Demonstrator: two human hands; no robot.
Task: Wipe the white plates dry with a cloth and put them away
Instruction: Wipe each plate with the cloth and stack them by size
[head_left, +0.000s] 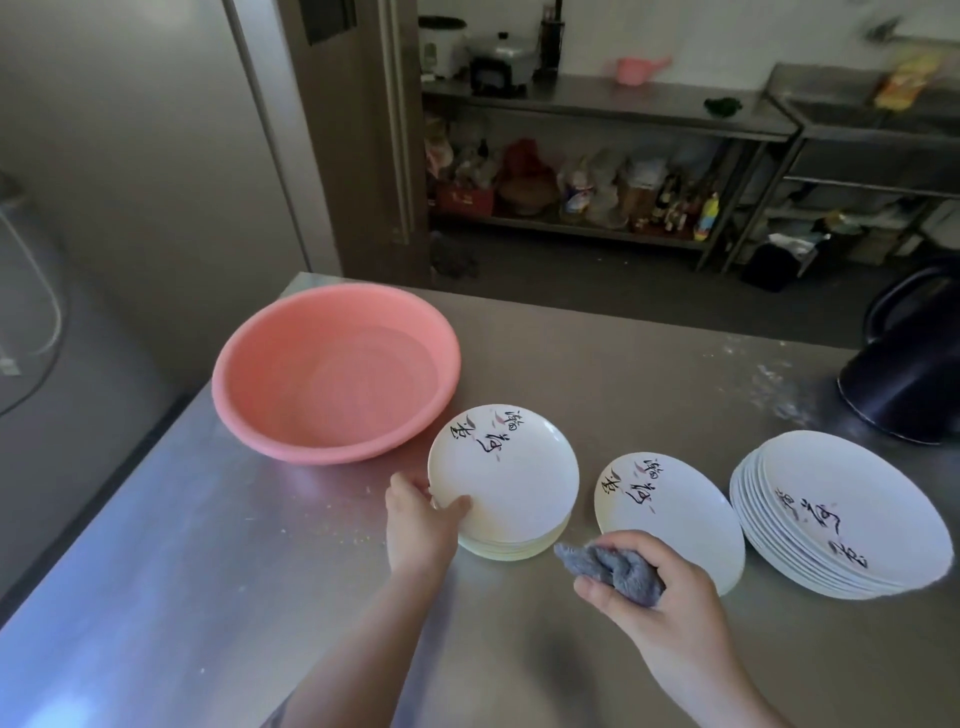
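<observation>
The left hand (415, 525) pinches the top plate's (506, 467) rim on the small stack, beside the pink basin (332, 374); the right hand's fingers (597, 592) bunch the grey cloth (608, 564). The plates look glazed, stiff, breakable and possibly slippery, so the rim is the safest hold.

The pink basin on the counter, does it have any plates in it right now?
No, the pink basin holds no plates; the white plates sit outside it on the counter, in the left stack, a single plate and the right stack.
</observation>
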